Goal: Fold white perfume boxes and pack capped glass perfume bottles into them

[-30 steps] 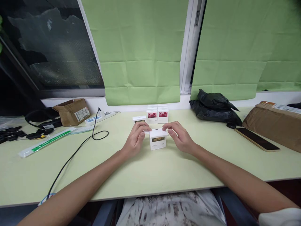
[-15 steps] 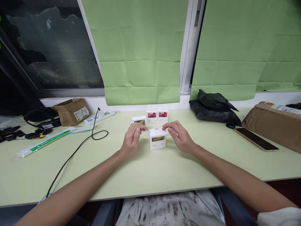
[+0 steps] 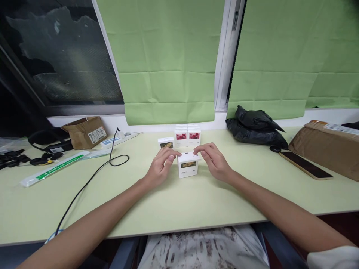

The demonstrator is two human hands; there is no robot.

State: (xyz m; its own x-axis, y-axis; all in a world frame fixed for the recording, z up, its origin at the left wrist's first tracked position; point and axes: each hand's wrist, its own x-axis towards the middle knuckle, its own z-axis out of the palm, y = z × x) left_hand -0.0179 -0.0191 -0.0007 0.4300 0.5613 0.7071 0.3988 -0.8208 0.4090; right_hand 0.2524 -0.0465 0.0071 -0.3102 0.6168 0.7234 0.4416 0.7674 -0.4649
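Observation:
A small white carton (image 3: 188, 172) with a dark picture of yellowish bits stands upright on the table before me. Its top panel sticks out a little on the right. At its upper left edge, the fingertips of my left hand (image 3: 161, 166) touch the top, the thumb held apart from the fingers. My right hand (image 3: 215, 162) reaches in from the other side, index fingertip on the top of the carton and fingers bent. Neither hand is wrapped around it. Behind my left hand stands a similar white carton (image 3: 166, 142), its lower part hidden by my fingers.
Several white boxes with pink-red pictures (image 3: 187, 139) stand by the wall. At left are a black cable (image 3: 84, 186), a power strip (image 3: 119, 139) and an opened cardboard box (image 3: 85, 134). A black plastic bag (image 3: 255, 129), phone (image 3: 305, 165) and brown parcel (image 3: 325, 147) are at right.
My left hand has moved slightly right, and its fingertips now reach the carton's top edge. My right hand has hardly moved; the carton stays in place.

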